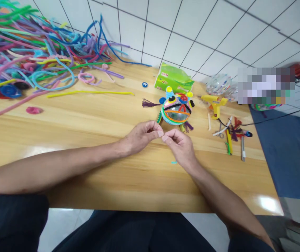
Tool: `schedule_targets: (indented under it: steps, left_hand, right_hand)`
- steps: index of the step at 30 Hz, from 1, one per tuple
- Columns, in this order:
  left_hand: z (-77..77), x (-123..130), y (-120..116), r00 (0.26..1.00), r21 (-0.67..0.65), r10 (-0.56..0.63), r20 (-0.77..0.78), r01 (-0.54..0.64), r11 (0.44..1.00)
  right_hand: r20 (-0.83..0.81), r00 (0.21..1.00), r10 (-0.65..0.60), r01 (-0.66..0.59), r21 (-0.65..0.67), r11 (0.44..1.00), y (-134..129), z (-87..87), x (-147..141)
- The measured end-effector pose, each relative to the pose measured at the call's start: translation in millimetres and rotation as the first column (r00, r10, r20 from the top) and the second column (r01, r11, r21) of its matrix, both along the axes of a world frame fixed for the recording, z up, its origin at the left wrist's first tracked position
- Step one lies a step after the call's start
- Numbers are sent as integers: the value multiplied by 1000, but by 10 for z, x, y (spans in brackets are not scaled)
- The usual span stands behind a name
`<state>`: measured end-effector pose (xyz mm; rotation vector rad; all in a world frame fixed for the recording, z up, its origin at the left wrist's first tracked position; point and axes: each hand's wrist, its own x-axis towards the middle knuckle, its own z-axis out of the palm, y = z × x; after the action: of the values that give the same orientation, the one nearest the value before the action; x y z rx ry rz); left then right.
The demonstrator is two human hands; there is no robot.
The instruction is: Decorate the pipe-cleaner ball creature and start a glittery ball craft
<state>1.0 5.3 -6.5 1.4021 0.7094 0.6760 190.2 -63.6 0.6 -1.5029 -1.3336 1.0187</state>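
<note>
My left hand (145, 137) and my right hand (179, 144) meet fingertip to fingertip above the wooden table. Both are closed in a pinch, and whatever lies between the fingers is too small to make out. Just beyond them stands a colourful craft animal head (177, 110) with yellow-rimmed eyes, a red nose, orange and black pipe-cleaner lines and dark tassels. On the table below my right hand lies a short light-blue scrap (174, 162).
A heap of pipe cleaners (47, 52) fills the back left. One yellow pipe cleaner (92, 92) lies in front of it. Behind the craft are a green tissue pack (172, 77) and a blue button (145, 84). A corded yellow glue gun (215, 104), scissors (220, 133) and a cutter knife (243, 148) are right.
</note>
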Motion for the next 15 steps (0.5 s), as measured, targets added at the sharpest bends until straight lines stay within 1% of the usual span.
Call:
schedule_targets:
  steps: [2, 3, 4, 5, 6, 7, 9, 10, 12, 14, 15]
  left_hand:
    - [-33, 19, -14, 998, -173, 16, 56, -6, 985]
    - [-36, 20, 2, 998, -223, 4, 63, 10, 975]
    - [-29, 13, 32, 998, -231, -21, 56, 34, 972]
    - [-11, 0, 74, 998, -193, -60, 35, 66, 979]
    - [17, -17, 121, 994, -112, -106, 0, 105, 988]
    - [49, -38, 167, 989, -2, -140, -42, 140, 990]
    - [105, -78, 236, 977, 216, -172, -125, 196, 957]
    - [123, -93, 253, 973, 294, -168, -158, 209, 933]
    - [130, -108, 257, 969, 372, -151, -196, 216, 903]
    - [113, -106, 233, 971, 375, -135, -196, 201, 905]
    - [102, -100, 216, 973, 351, -133, -189, 194, 916]
  right_hand:
    - [-12, 1000, -20, 20, 0, 1000, -13, -22, -34]
    - [-21, 1000, -16, 16, -13, 1000, -13, -25, -35]
    - [-32, 999, -6, 5, -31, 999, -8, -22, -25]
    - [-41, 999, 4, -6, -50, 999, 1, -14, -5]
    - [-47, 999, 12, -15, -67, 998, 12, -3, 19]
    - [-46, 999, 19, -22, -80, 997, 23, 11, 45]
    - [-30, 999, 36, -39, -97, 995, 38, 36, 84]
    - [-20, 999, 48, -50, -99, 994, 41, 46, 95]
    - [-4, 997, 75, -75, -95, 993, 35, 59, 98]
    - [3, 996, 92, -91, -90, 992, 24, 62, 89]
    - [2, 996, 92, -91, -88, 992, 19, 60, 83]
